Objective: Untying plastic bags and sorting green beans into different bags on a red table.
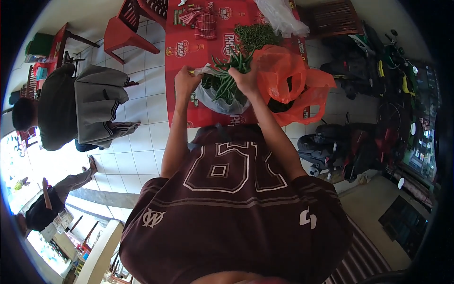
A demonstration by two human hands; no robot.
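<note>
On the red table, a whitish see-through plastic bag point(208, 98) stands with its mouth spread, and long thin green chillies point(225, 88) fill it. My left hand point(187, 81) is closed on the bag's rim at its left side. Over the bag's right side, my right hand point(244, 79) grips a bunch of green chillies point(239, 60) that stick up past the fingers. Some pods trail from the bunch down into the bag. Just right of that hand sits an orange plastic bag point(305, 81), its dark contents only partly showing.
Farther back, a pile of small green pods point(257, 37) lies on the table point(182, 64). Behind it are a clear plastic bag point(283, 18) and a red checked cloth point(205, 25). Red plastic chairs point(127, 33) and a seated person point(59, 106) are at left; dark bags point(321, 146) at right.
</note>
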